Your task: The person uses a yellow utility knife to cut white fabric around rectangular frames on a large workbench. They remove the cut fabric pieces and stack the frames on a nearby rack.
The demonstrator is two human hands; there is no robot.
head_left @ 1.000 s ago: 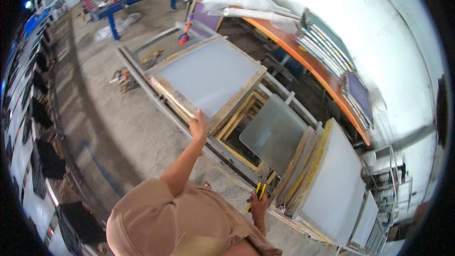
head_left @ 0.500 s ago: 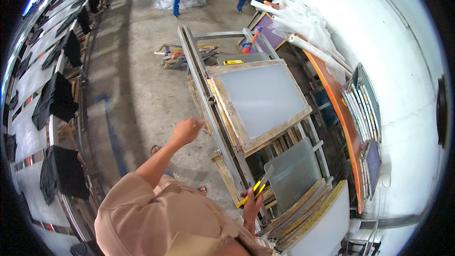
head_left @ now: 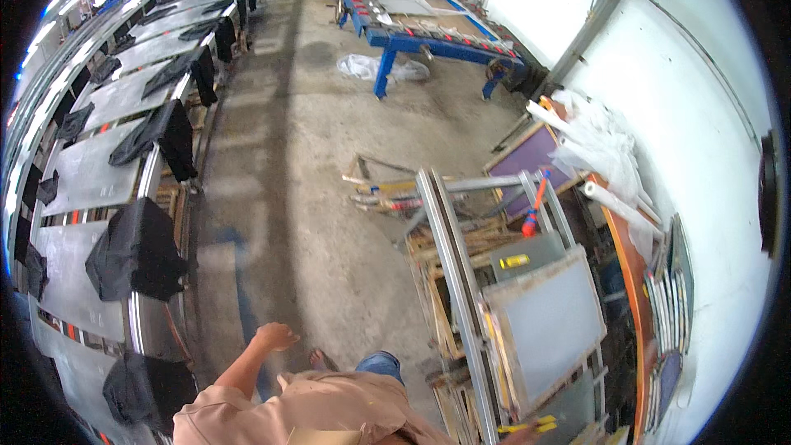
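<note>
My left hand (head_left: 274, 336) hangs over the concrete floor, its fingers loosely curled with nothing seen in them. At the lower right, a yellow-and-black bladed tool (head_left: 527, 426) shows beside the metal rack; its exact kind is hard to make out. My right hand holds it low at the picture's edge, mostly hidden. Nearest to that hand is a framed screen (head_left: 550, 334) with a pale mesh and a worn wooden border, lying tilted on the rack (head_left: 461, 280). A small yellow object (head_left: 515, 261) and a red-and-blue tool (head_left: 534, 210) rest beyond the screen.
A long printing table (head_left: 91, 181) with grey boards and draped black cloths (head_left: 136, 251) runs along the left. Loose frames (head_left: 387, 189) lie on the floor ahead. A blue-framed table (head_left: 445, 41) stands at the back. An orange board (head_left: 630, 280) and rolls lean by the right wall.
The view has swung up and left, so the rack and screen sit lower and farther right. My left hand has dropped lower in the picture; my right hand has nearly left it.
</note>
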